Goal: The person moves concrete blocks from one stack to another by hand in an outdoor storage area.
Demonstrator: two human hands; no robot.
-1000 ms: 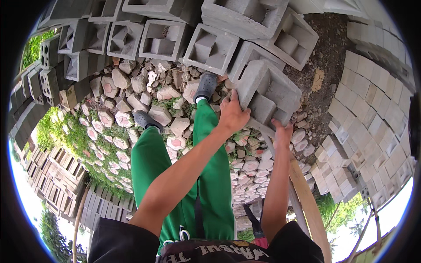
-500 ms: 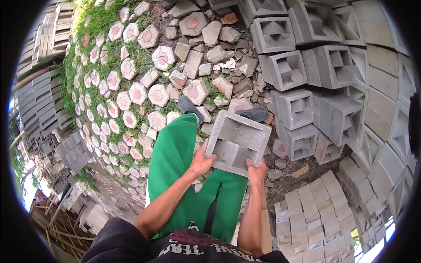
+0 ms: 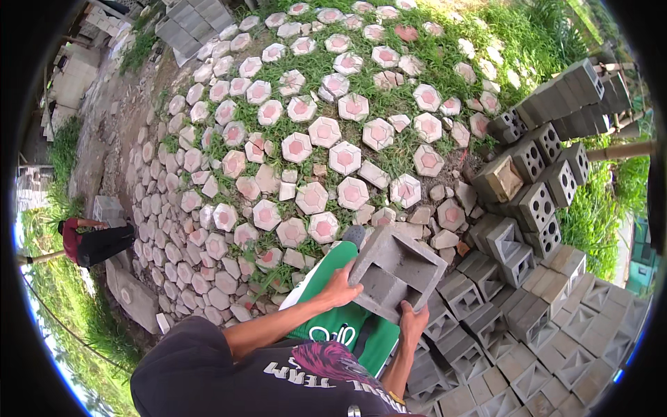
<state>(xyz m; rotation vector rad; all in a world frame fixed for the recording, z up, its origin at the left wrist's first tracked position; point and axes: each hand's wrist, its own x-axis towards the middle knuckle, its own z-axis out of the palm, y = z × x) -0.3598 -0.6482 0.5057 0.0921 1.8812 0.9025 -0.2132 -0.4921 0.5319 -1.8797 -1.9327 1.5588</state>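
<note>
Open-faced concrete block (image 3: 396, 270), held near, in front of green trousers (image 3: 326, 272): the left hand (image 3: 341, 288) is clamped on its left edge, the right hand (image 3: 414, 321) on its near corner. Open ground of hexagonal pavers (image 3: 344, 158) extends left and far; stacked blocks (image 3: 531, 311) bound the right.

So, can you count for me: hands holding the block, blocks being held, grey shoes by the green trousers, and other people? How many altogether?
Hands on the block: 2 (left hand and right hand)
Held grey block: 1
Grey shoe in view: 1
Other person: 1
Total: 5
</note>
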